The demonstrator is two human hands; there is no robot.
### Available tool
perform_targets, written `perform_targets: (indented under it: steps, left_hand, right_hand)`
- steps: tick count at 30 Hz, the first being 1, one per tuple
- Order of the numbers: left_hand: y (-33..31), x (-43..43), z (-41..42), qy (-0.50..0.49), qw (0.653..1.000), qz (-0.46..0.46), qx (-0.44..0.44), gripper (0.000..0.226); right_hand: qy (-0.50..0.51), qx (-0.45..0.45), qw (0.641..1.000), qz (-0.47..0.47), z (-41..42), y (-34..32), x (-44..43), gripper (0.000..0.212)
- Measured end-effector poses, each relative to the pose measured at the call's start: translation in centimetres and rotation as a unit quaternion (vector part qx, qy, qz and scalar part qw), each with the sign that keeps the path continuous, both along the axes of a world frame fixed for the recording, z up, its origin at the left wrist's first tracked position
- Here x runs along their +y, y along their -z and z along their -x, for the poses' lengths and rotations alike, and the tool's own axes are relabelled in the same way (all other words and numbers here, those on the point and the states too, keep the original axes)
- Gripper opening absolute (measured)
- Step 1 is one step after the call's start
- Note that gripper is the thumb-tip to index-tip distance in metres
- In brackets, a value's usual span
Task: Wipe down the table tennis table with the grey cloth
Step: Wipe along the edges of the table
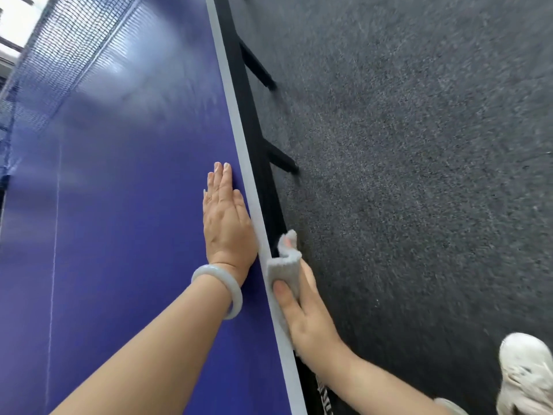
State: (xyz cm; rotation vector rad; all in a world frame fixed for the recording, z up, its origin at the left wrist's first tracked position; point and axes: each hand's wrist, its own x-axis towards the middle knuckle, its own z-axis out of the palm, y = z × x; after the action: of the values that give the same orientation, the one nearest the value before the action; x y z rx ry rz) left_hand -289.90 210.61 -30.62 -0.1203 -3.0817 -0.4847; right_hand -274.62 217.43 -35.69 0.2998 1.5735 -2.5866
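The small grey fluffy cloth (pixel 284 265) sits folded over the white-striped side edge of the blue table tennis counter (pixel 119 205). The right hand (pixel 302 319) pinches it there, thumb on top and the other fingers curled beneath, mostly hidden. The left hand (pixel 227 223), a pale bangle (pixel 221 283) at its wrist, lies flat on the surface just beside it, fingers straight and together. The cloth looks soft, light and limp. It would probably bunch or slip unless gripped wadded and pressed firmly.

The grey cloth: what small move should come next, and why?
Probably slide the grey cloth forward along the white edge line toward the net: the right hand pinches it over that edge, the left hand braces flat on the table, and much edge lies ahead.
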Motion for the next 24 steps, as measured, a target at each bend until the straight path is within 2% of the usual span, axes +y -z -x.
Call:
perform_targets:
  steps: [2, 6, 10, 13, 19, 24]
  left_hand:
    - [0.1, -0.1, 0.1, 0.001, 1.0, 0.0, 0.004, 0.048]
    - [0.3, -0.4, 0.3, 0.006, 1.0, -0.021, 0.011, 0.047]
    - [0.2, -0.5, 0.3, -0.003, 0.998, -0.06, 0.011, 0.046]
    - [0.0, -0.3, 0.2, -0.003, 0.997, -0.081, 0.016, 0.044]
    - [-0.8, -0.1, -0.3, -0.027, 0.992, -0.116, 0.027, 0.043]
    - [-1.7, -1.2, -3.5, 0.043, 0.995, -0.09, -0.027, 0.046]
  right_hand:
    - [-0.022, -0.024, 0.999, -0.03, -1.2, -0.6, 0.0, 0.07]
    - [-0.052, -0.07, 0.991, -0.106, 5.6, -0.7, 0.9, 0.074]
    - [-0.057, -0.087, 0.991, -0.081, 9.2, -0.1, 1.4, 0.079]
    - [-0.057, -0.095, 0.99, -0.087, 7.3, -0.2, 1.2, 0.079]
    - [-0.1, -0.103, 0.985, -0.097, -3.1, -0.6, -0.1, 0.083]
    - [-0.13, -0.095, 0.982, -0.099, -2.8, -0.1, 0.4, 0.084]
